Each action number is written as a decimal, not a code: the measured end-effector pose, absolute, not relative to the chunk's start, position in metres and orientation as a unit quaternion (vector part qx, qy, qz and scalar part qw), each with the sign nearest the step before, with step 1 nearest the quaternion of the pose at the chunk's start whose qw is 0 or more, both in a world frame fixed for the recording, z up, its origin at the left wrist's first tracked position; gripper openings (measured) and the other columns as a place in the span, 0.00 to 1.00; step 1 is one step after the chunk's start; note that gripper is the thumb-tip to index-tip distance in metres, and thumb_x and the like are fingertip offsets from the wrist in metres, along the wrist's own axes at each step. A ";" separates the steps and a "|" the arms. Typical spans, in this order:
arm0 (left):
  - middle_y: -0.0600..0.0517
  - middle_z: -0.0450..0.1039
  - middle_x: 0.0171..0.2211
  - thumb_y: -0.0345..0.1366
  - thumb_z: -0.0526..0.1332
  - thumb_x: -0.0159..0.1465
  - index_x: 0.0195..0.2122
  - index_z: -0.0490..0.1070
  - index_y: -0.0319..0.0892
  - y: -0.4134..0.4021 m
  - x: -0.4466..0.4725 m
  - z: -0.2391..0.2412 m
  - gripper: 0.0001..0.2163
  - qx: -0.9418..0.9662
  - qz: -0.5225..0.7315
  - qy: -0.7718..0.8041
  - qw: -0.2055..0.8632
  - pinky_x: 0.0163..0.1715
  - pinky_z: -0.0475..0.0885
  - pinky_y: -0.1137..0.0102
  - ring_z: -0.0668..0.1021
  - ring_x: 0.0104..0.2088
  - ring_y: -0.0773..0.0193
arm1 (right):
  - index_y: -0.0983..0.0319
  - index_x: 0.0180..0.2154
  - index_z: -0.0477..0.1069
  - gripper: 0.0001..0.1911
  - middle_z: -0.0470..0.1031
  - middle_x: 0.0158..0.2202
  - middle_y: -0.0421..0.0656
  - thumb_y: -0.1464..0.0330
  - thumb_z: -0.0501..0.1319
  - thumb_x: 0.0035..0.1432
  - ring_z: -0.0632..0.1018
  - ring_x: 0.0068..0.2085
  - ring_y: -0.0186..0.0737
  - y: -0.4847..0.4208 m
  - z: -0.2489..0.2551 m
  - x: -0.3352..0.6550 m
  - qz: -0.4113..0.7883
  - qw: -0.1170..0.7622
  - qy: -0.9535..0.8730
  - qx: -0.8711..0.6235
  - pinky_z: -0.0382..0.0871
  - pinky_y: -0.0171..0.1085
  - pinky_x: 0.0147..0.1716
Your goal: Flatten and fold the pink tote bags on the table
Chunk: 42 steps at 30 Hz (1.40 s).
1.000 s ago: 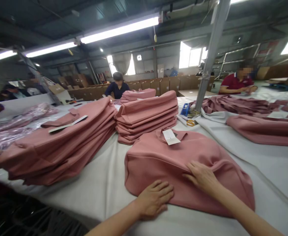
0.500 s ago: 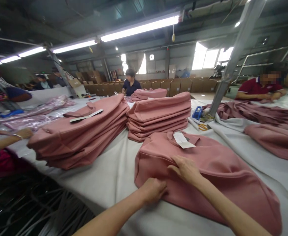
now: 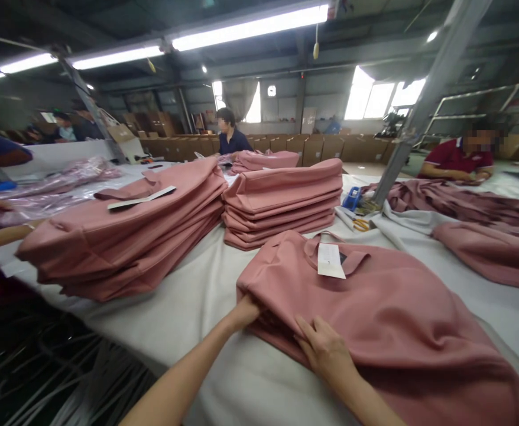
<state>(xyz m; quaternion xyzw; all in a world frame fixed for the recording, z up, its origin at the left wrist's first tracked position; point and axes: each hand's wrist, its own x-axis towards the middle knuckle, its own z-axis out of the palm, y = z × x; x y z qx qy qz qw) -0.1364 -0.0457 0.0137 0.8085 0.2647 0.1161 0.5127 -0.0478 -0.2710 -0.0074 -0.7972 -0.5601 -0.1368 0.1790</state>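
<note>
A pink leather-look bag [image 3: 388,290] lies on its side in front of me, its short strap and a white paper tag [image 3: 330,260] on top. My left hand [image 3: 247,310] reaches into a fold at the bag's left end; the material covers its fingers. Along the near edge, my right hand [image 3: 328,349] grips the bag's front panel, the fingertips pressed into the material. Behind it stands a neat stack of similar pink bags [image 3: 281,198]. Another, leaning stack [image 3: 122,231] is to the left, with a strap and a tag on its top bag.
White cloth covers the table [image 3: 197,322]. Yellow-handled scissors [image 3: 360,223] and a blue tape dispenser [image 3: 352,198] lie by a metal post [image 3: 412,118]. More pink pieces [image 3: 494,254] are at the right. Co-workers sit opposite and right; another person's arm [image 3: 11,234] is at the left stack.
My left hand has moved left and slipped into the fold at the bag's end. My right hand has come lower, to the near edge. The bag's front has lifted and bunched.
</note>
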 end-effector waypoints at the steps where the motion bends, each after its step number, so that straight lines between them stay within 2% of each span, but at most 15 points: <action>1: 0.55 0.71 0.21 0.42 0.58 0.65 0.29 0.72 0.36 -0.040 -0.145 0.018 0.15 0.813 0.117 0.267 0.505 0.25 0.73 0.71 0.76 0.23 0.66 | 0.61 0.55 0.65 0.18 0.66 0.33 0.44 0.69 0.59 0.64 0.72 0.32 0.43 -0.272 -0.005 -0.046 -0.115 0.189 -0.550 -0.805 0.65 0.37 0.31; 5: 0.50 0.72 0.25 0.46 0.52 0.67 0.27 0.69 0.39 -0.046 -0.178 0.050 0.18 0.841 0.217 0.276 0.412 0.37 0.73 0.65 0.76 0.31 0.60 | 0.59 0.53 0.68 0.16 0.67 0.33 0.44 0.66 0.60 0.64 0.72 0.33 0.43 -0.267 0.002 -0.047 -0.066 0.191 -0.522 -0.828 0.65 0.36 0.32; 7: 0.46 0.75 0.37 0.47 0.55 0.66 0.36 0.72 0.40 -0.067 -0.182 0.064 0.15 0.907 0.252 0.163 0.296 0.48 0.69 0.61 0.75 0.43 0.56 | 0.59 0.52 0.68 0.14 0.67 0.34 0.44 0.67 0.59 0.65 0.72 0.34 0.43 -0.262 0.005 -0.050 -0.062 0.175 -0.517 -0.835 0.64 0.36 0.32; 9: 0.43 0.72 0.49 0.48 0.60 0.63 0.49 0.70 0.41 -0.090 -0.174 0.069 0.19 0.966 0.211 0.000 0.148 0.56 0.63 0.56 0.71 0.52 0.51 | 0.60 0.50 0.69 0.12 0.68 0.34 0.45 0.65 0.58 0.66 0.71 0.34 0.44 -0.257 0.010 -0.054 -0.061 0.154 -0.520 -0.838 0.64 0.37 0.32; 11: 0.41 0.69 0.54 0.51 0.64 0.59 0.57 0.64 0.41 -0.105 -0.157 0.066 0.29 0.987 0.131 -0.086 0.028 0.57 0.59 0.50 0.69 0.54 0.45 | 0.63 0.48 0.69 0.13 0.69 0.35 0.46 0.63 0.58 0.66 0.71 0.35 0.45 -0.258 0.018 -0.054 -0.060 0.132 -0.530 -0.835 0.65 0.38 0.34; 14: 0.42 0.72 0.49 0.49 0.65 0.58 0.56 0.65 0.40 -0.108 -0.128 0.055 0.28 0.993 0.053 -0.089 -0.055 0.48 0.64 0.51 0.73 0.48 0.44 | 0.63 0.53 0.64 0.22 0.71 0.41 0.47 0.60 0.63 0.61 0.70 0.41 0.47 -0.277 0.034 -0.045 -0.063 0.101 -0.557 -0.822 0.66 0.43 0.42; 17: 0.45 0.74 0.43 0.36 0.62 0.61 0.55 0.66 0.44 -0.096 -0.105 0.050 0.21 0.992 0.029 -0.099 -0.075 0.40 0.65 0.59 0.75 0.40 0.51 | 0.59 0.59 0.57 0.31 0.67 0.53 0.49 0.63 0.66 0.59 0.66 0.53 0.49 -0.332 0.058 -0.025 -0.109 0.093 -0.536 -0.832 0.54 0.52 0.56; 19: 0.48 0.75 0.39 0.28 0.57 0.61 0.53 0.68 0.48 -0.087 -0.098 0.051 0.19 0.988 0.025 -0.126 -0.083 0.39 0.64 0.62 0.74 0.36 0.54 | 0.60 0.59 0.58 0.33 0.61 0.60 0.52 0.65 0.68 0.56 0.60 0.59 0.53 -0.380 0.072 -0.008 -0.166 0.089 -0.451 -0.872 0.45 0.58 0.60; 21: 0.49 0.75 0.39 0.24 0.54 0.61 0.51 0.70 0.50 -0.080 -0.095 0.052 0.20 0.986 0.020 -0.145 -0.082 0.39 0.64 0.63 0.74 0.36 0.56 | 0.61 0.58 0.61 0.36 0.59 0.60 0.54 0.66 0.72 0.50 0.58 0.60 0.58 -0.424 0.077 0.012 -0.189 0.071 -0.350 -0.914 0.47 0.58 0.58; 24: 0.48 0.75 0.43 0.25 0.54 0.61 0.51 0.70 0.49 -0.073 -0.090 0.056 0.20 0.988 0.008 -0.143 -0.054 0.41 0.65 0.64 0.74 0.38 0.57 | 0.60 0.54 0.65 0.37 0.63 0.56 0.53 0.68 0.76 0.43 0.62 0.56 0.58 -0.463 0.066 0.036 -0.175 0.090 -0.327 -0.925 0.59 0.52 0.53; 26: 0.48 0.76 0.44 0.27 0.55 0.61 0.51 0.71 0.48 -0.070 -0.087 0.059 0.18 0.989 0.001 -0.148 -0.029 0.42 0.66 0.64 0.75 0.39 0.58 | 0.61 0.51 0.66 0.34 0.66 0.52 0.51 0.71 0.75 0.42 0.64 0.54 0.55 -0.469 0.052 0.045 -0.183 0.121 -0.355 -0.909 0.62 0.48 0.49; 31: 0.49 0.76 0.48 0.26 0.54 0.60 0.50 0.71 0.48 -0.056 -0.099 0.044 0.19 0.983 0.056 -0.177 -0.009 0.45 0.69 0.64 0.77 0.42 0.59 | 0.62 0.32 0.68 0.06 0.69 0.33 0.44 0.78 0.60 0.55 0.68 0.39 0.47 -0.463 0.024 0.046 -0.257 0.153 -0.390 -0.871 0.61 0.43 0.38; 34: 0.50 0.76 0.49 0.26 0.53 0.60 0.53 0.70 0.47 -0.044 -0.123 0.015 0.21 0.969 0.149 -0.195 -0.035 0.46 0.69 0.64 0.78 0.43 0.59 | 0.61 0.25 0.64 0.15 0.65 0.26 0.43 0.80 0.49 0.60 0.65 0.32 0.44 -0.466 0.018 0.041 -0.307 0.160 -0.422 -0.838 0.58 0.42 0.34; 37: 0.52 0.77 0.48 0.28 0.53 0.60 0.54 0.68 0.47 -0.038 -0.144 0.002 0.20 0.955 0.219 -0.191 -0.064 0.46 0.69 0.64 0.79 0.41 0.60 | 0.61 0.24 0.63 0.18 0.63 0.24 0.43 0.81 0.45 0.61 0.63 0.30 0.43 -0.467 0.020 0.040 -0.331 0.159 -0.455 -0.812 0.56 0.42 0.32; 42: 0.45 0.76 0.48 0.29 0.53 0.65 0.54 0.68 0.42 -0.102 -0.131 0.051 0.17 0.936 0.305 -0.168 -0.055 0.42 0.69 0.65 0.77 0.41 0.58 | 0.61 0.24 0.63 0.16 0.63 0.24 0.43 0.82 0.46 0.56 0.62 0.30 0.43 -0.452 0.036 0.056 -0.348 0.157 -0.471 -0.795 0.55 0.42 0.32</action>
